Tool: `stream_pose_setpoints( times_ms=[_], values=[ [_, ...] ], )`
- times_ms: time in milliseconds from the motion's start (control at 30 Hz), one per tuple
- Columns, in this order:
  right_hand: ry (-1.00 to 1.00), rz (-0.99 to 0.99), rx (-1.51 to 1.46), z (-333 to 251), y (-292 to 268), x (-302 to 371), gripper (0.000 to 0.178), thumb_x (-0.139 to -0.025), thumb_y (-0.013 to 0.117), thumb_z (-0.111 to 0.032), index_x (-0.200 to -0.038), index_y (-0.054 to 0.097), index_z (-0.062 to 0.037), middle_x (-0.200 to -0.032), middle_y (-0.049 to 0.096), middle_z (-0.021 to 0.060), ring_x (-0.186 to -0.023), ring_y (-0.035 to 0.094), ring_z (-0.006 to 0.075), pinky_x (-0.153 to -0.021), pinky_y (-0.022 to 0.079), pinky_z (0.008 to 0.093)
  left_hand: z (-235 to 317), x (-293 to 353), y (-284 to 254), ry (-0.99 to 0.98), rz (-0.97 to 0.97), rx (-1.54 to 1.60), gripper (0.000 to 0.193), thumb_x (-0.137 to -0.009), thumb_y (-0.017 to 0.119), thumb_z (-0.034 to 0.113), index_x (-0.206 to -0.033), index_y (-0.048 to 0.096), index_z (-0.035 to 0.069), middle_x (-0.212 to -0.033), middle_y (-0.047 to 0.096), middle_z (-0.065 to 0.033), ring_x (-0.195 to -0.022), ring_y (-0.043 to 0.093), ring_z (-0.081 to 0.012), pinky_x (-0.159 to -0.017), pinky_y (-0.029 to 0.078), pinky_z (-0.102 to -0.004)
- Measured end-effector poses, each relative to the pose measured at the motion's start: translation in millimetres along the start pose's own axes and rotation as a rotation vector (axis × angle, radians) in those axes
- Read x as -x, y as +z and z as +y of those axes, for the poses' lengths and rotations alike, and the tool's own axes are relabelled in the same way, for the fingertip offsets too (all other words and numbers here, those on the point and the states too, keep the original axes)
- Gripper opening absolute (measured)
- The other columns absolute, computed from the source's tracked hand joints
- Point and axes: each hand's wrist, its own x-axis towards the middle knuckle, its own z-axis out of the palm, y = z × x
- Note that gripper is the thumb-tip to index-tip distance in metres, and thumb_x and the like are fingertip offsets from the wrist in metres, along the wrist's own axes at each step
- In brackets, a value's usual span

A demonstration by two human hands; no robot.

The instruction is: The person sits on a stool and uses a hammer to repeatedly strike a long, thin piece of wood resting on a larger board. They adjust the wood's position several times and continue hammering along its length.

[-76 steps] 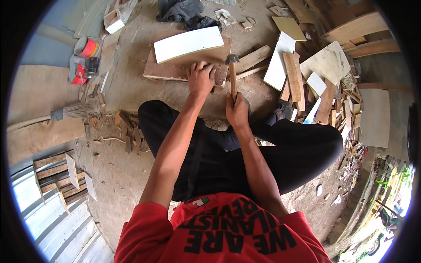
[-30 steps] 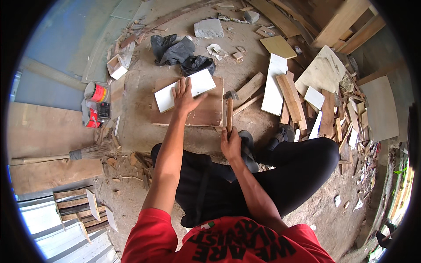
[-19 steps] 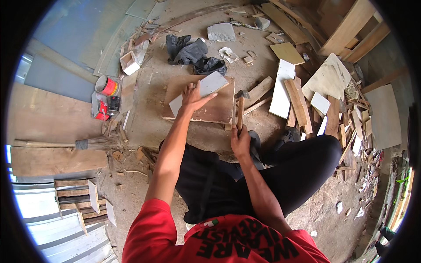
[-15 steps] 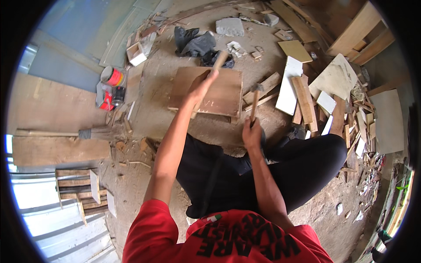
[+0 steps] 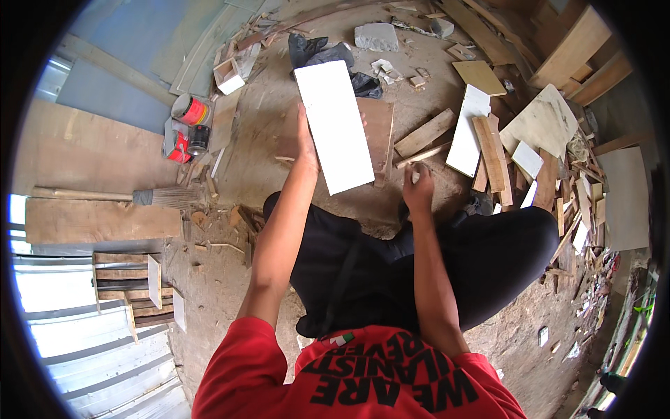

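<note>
A white rectangular board (image 5: pixel 336 129) is held up in front of me, its broad white face turned toward me. My left hand (image 5: pixel 307 143) grips it from behind; the thumb side shows along the left edge, and fingertips show at the right edge. Behind the board lies a brown wooden panel (image 5: pixel 380 140), low over the floor and partly covered by the white board. To the right of the board, my right hand (image 5: pixel 419 190) is closed round a hammer (image 5: pixel 418 168), seen nearly end-on, with most of its handle hidden.
Wood offcuts (image 5: pixel 426 133) and a white plank (image 5: pixel 469 133) lie to the right, beside a heap of scraps. Black plastic (image 5: pixel 328 54) and a stone block (image 5: pixel 376 37) lie beyond the panel. Paint cans (image 5: pixel 190 109) and a broom (image 5: pixel 167 197) are at the left.
My left hand has turned the board from edge-on to face-on. My right hand has risen slightly to the right, and the hammer has swung from upright to nearly end-on.
</note>
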Motion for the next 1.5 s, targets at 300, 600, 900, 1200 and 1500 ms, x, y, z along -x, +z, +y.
stream_pose_setpoints(
  times_ms=[300, 600, 900, 1200, 1500],
  values=[
    [0.409, -0.548, -0.638, -111, -57, -4, 0.059, -0.099, 0.065, -0.044, -0.113, 0.065, 0.0131, -0.095, 0.07, 0.0109, -0.084, 0.062, 0.0139, -0.075, 0.051, 0.0326, -54, -27, -50, 0.186, 0.419, -0.549, 0.046, -0.095, 0.071, 0.036, -0.122, 0.066, -0.001, -0.099, 0.07, -0.0069, -0.09, 0.066, -0.0142, -0.081, 0.053, -0.0287],
    [0.568, -0.176, -0.42, -7, -68, -17, 0.051, -0.087, 0.079, -0.034, -0.107, 0.067, 0.0115, -0.089, 0.072, 0.0173, -0.068, 0.069, 0.0202, -0.047, 0.058, 0.0341, -104, -31, -82, 0.273, 0.333, -1.201, 0.032, -0.101, 0.062, 0.024, -0.12, 0.068, -0.001, -0.11, 0.073, -0.0092, -0.098, 0.067, -0.0145, -0.088, 0.051, -0.0294],
    [0.601, -0.175, -0.349, 11, -109, -78, 0.058, -0.079, 0.085, -0.034, -0.111, 0.066, 0.0113, -0.088, 0.073, 0.0217, -0.061, 0.071, 0.0238, -0.044, 0.054, 0.035, -113, -16, -83, 0.541, 0.154, -1.571, 0.022, -0.09, 0.07, 0.018, -0.107, 0.072, 0.004, -0.111, 0.065, -0.0124, -0.107, 0.061, -0.0329, -0.093, 0.049, -0.0421],
    [0.498, -0.149, 0.205, 78, -89, -37, 0.06, -0.083, 0.077, -0.031, -0.118, 0.052, 0.011, -0.119, 0.057, 0.0374, -0.112, 0.057, 0.0507, -0.095, 0.049, 0.0514, -114, -12, -86, 0.541, 0.09, -1.6, 0.023, -0.091, 0.068, 0.016, -0.109, 0.07, 0.002, -0.117, 0.063, -0.013, -0.112, 0.061, -0.0304, -0.098, 0.047, -0.0394],
    [0.367, -0.227, 0.063, 44, -96, -23, 0.047, -0.087, 0.071, -0.028, -0.109, 0.053, 0.0097, -0.111, 0.06, 0.0368, -0.11, 0.059, 0.0503, -0.093, 0.051, 0.0506, -131, -13, -64, 0.313, 0.163, -1.358, 0.028, -0.095, 0.065, 0.016, -0.116, 0.067, -0.002, -0.113, 0.071, -0.0143, -0.108, 0.066, -0.0262, -0.095, 0.05, -0.0381]
  ],
)
